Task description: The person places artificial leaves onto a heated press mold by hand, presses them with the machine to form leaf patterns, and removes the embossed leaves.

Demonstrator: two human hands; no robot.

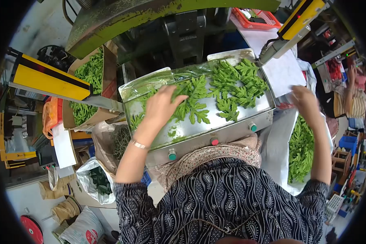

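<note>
Green lobed leaves (197,99) lie in a metal tray (203,129) with two green buttons and a red one on its front. My left hand (162,104) is over the left part of the tray, beside the leaves, thumb apart from the fingers; nothing shows in its grasp. Off the tray's right side, my right hand (303,101) is raised above a white sack (274,138) holding more green leaves (301,152). That hand is blurred, and its fingers cannot be made out. Clear plastic film (150,84) lies along the tray's back edge.
A green machine frame (150,18) arches over the tray, with yellow-black posts (51,77) (301,18) at both sides. A cardboard box (107,77) of leaves stands left. A red basket (260,19) sits at back right. Another person (357,101) is at far right.
</note>
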